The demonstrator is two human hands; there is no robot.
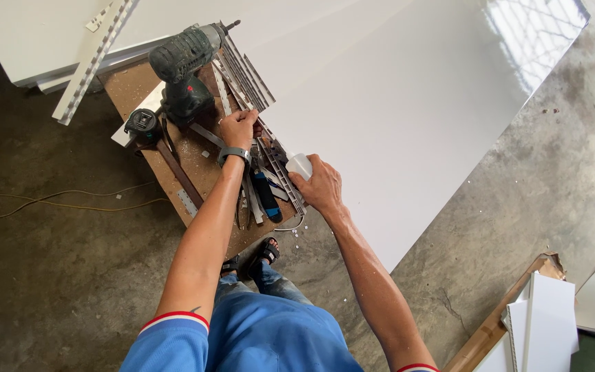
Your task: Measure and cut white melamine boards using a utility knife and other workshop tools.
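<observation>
The left hand [237, 128] was curled shut around the ends of some thin grey metal strips [246, 72] near the middle of the small brown bench [132, 86]. The right hand [321, 184] was wrapped around a small white object [299, 165] at the bench's edge, just beside a blue-handled tool [266, 195]. A dark green cordless drill [184, 65] stood behind the left hand, with a tape measure [143, 125] near it. A large white panel [408, 103] lay on the concrete floor [56, 275] alongside the bench.
</observation>
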